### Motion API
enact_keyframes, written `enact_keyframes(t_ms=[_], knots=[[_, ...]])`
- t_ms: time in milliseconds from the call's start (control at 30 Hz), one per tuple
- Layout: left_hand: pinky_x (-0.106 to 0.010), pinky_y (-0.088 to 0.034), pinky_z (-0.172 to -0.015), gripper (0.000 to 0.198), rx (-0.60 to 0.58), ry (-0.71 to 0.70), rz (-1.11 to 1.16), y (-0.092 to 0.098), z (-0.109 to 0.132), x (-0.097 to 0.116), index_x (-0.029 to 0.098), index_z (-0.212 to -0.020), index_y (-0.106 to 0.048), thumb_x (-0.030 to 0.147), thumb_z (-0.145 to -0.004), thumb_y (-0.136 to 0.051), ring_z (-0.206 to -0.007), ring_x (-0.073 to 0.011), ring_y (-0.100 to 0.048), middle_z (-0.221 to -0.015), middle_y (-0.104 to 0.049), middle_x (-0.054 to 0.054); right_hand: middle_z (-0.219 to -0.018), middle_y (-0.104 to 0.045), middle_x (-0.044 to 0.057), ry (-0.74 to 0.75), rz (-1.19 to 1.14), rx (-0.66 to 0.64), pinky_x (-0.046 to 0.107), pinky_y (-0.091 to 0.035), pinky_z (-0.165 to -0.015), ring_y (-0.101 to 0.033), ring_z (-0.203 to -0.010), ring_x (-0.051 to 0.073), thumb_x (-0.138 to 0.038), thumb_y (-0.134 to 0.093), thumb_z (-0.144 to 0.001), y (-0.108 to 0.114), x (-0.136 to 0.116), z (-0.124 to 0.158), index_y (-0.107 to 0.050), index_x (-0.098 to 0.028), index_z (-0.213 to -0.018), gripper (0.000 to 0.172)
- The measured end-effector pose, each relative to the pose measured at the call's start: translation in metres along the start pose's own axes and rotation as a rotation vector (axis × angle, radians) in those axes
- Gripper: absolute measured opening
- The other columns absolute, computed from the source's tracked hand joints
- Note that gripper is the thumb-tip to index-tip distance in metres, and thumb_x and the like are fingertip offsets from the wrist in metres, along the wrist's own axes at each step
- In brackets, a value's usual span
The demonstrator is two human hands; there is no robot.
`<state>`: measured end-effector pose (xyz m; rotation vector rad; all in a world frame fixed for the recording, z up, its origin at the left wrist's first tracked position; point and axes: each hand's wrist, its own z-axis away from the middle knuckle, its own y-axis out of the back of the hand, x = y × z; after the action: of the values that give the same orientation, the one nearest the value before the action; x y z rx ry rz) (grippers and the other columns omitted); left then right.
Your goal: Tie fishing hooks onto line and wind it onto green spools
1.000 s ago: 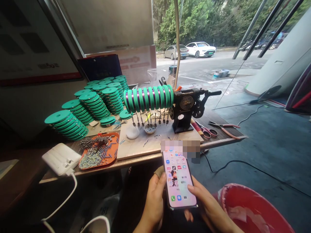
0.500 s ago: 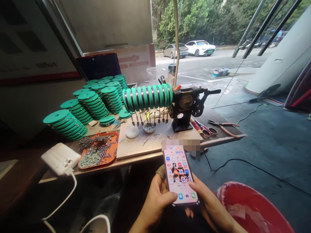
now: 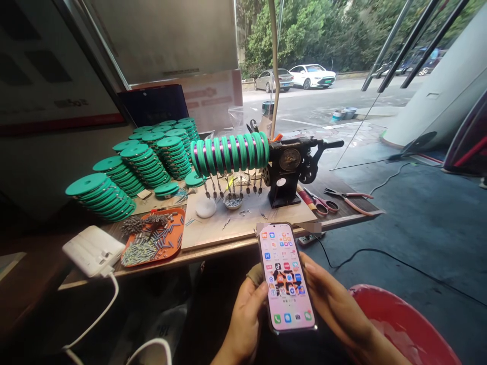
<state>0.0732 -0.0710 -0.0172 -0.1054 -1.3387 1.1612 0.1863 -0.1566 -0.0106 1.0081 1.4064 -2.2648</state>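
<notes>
A smartphone (image 3: pixel 288 281) with a lit screen of app icons is held upright in front of the table edge. My left hand (image 3: pixel 249 309) grips its left side, thumb along the edge and the other fingers hidden behind. Around the right side wraps my right hand (image 3: pixel 331 296), its fingers partly behind the phone. Beyond, on a wooden board (image 3: pixel 213 230), stands a black hand-crank winding machine (image 3: pixel 289 167). A row of green spools (image 3: pixel 230 152) wound with purple line sits on its shaft, and small dark weights hang below.
Stacks of green spools (image 3: pixel 99 195) fill the table's left side. An orange tray (image 3: pixel 173 246) of small metal parts, a white power bank (image 3: pixel 91 251) with cable, scissors (image 3: pixel 323 203) and pliers (image 3: pixel 350 196) lie on the table. A red bucket (image 3: pixel 403 324) stands at lower right.
The phone has shifted slightly right and down. My left thumb has drawn back from the screen bottom to its left edge; my right thumb has moved up off the screen.
</notes>
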Motion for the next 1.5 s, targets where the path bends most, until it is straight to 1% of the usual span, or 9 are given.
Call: enact_keyframes(t_ms=[200, 433, 667, 900, 1033, 1100, 1200, 1300, 1500], knots=[[-0.041, -0.036, -0.095, 0.030, -0.143, 0.014, -0.005, 0.002, 0.000, -0.005, 0.018, -0.108, -0.061, 0.025, -0.079, -0.057, -0.106, -0.0274, -0.055, -0.111, -0.063, -0.010, -0.100, -0.067, 0.004, 0.007, 0.017, 0.081, 0.039, -0.042, -0.087, -0.058, -0.098, 0.024, -0.023, -0.057, -0.075, -0.005, -0.008, -0.005, -0.056, -0.022, -0.113, 0.038], [-0.044, -0.035, -0.094, 0.029, -0.113, 0.021, 0.027, 0.001, 0.001, -0.006, 0.018, -0.106, -0.063, 0.024, -0.077, -0.058, -0.104, -0.0288, -0.056, -0.109, -0.064, -0.011, -0.097, -0.068, 0.002, 0.018, 0.036, 0.097, 0.032, -0.047, -0.077, -0.061, -0.090, 0.022, -0.018, -0.061, -0.073, -0.005, -0.011, -0.009, -0.058, -0.022, -0.108, 0.036], [-0.041, -0.033, -0.097, 0.030, -0.173, 0.031, -0.028, 0.005, 0.000, -0.004, 0.021, -0.111, -0.060, 0.024, -0.081, -0.055, -0.111, -0.0273, -0.051, -0.118, -0.060, -0.009, -0.089, -0.070, 0.005, 0.027, 0.036, 0.133, 0.030, -0.048, -0.068, -0.063, -0.084, 0.021, -0.020, -0.064, -0.071, -0.008, -0.011, -0.011, -0.060, -0.018, -0.104, 0.034], [-0.041, -0.032, -0.099, 0.032, -0.149, 0.008, -0.066, 0.003, 0.001, -0.003, 0.020, -0.109, -0.061, 0.025, -0.078, -0.058, -0.114, -0.0286, -0.048, -0.119, -0.059, -0.010, -0.084, -0.070, 0.004, 0.042, 0.045, 0.158, 0.027, -0.048, -0.064, -0.064, -0.077, 0.019, -0.024, -0.065, -0.072, -0.007, -0.011, -0.015, -0.061, -0.018, -0.099, 0.028], [-0.039, -0.032, -0.099, 0.030, -0.157, 0.010, -0.063, 0.003, 0.000, -0.003, 0.022, -0.110, -0.061, 0.024, -0.080, -0.056, -0.113, -0.0263, -0.049, -0.120, -0.059, -0.008, -0.084, -0.070, 0.003, 0.030, 0.067, 0.127, 0.026, -0.048, -0.061, -0.064, -0.069, 0.016, -0.024, -0.065, -0.073, -0.005, -0.010, -0.016, -0.059, -0.018, -0.099, 0.027], [-0.039, -0.034, -0.097, 0.029, -0.162, 0.011, -0.042, 0.003, 0.000, -0.003, 0.022, -0.109, -0.061, 0.023, -0.081, -0.055, -0.110, -0.0261, -0.052, -0.117, -0.060, -0.008, -0.083, -0.070, 0.003, 0.012, 0.082, 0.084, 0.027, -0.048, -0.061, -0.064, -0.066, 0.015, -0.020, -0.069, -0.069, -0.003, -0.010, -0.014, -0.058, -0.019, -0.099, 0.032], [-0.041, -0.038, -0.092, 0.028, -0.151, 0.016, 0.008, 0.000, 0.000, -0.003, 0.020, -0.107, -0.062, 0.022, -0.081, -0.055, -0.103, -0.0268, -0.057, -0.110, -0.064, -0.010, -0.084, -0.069, 0.003, -0.007, 0.097, 0.032, 0.028, -0.048, -0.063, -0.064, -0.068, 0.017, -0.014, -0.071, -0.062, -0.002, -0.011, -0.011, -0.057, -0.019, -0.099, 0.040], [-0.041, -0.040, -0.089, 0.027, -0.125, 0.032, 0.028, -0.002, 0.001, -0.003, 0.018, -0.106, -0.062, 0.022, -0.080, -0.055, -0.098, -0.0270, -0.059, -0.104, -0.066, -0.010, -0.086, -0.069, 0.003, -0.009, 0.089, 0.027, 0.027, -0.048, -0.064, -0.064, -0.071, 0.017, -0.014, -0.069, -0.064, -0.002, -0.013, -0.008, -0.056, -0.020, -0.100, 0.038], [-0.039, -0.041, -0.088, 0.027, -0.101, 0.025, 0.019, -0.001, 0.001, -0.004, 0.017, -0.106, -0.062, 0.021, -0.079, -0.056, -0.097, -0.0260, -0.059, -0.103, -0.067, -0.010, -0.088, -0.069, 0.004, -0.015, 0.072, 0.037, 0.029, -0.048, -0.063, -0.064, -0.074, 0.019, -0.015, -0.066, -0.066, -0.004, -0.014, -0.009, -0.055, -0.019, -0.100, 0.036]])
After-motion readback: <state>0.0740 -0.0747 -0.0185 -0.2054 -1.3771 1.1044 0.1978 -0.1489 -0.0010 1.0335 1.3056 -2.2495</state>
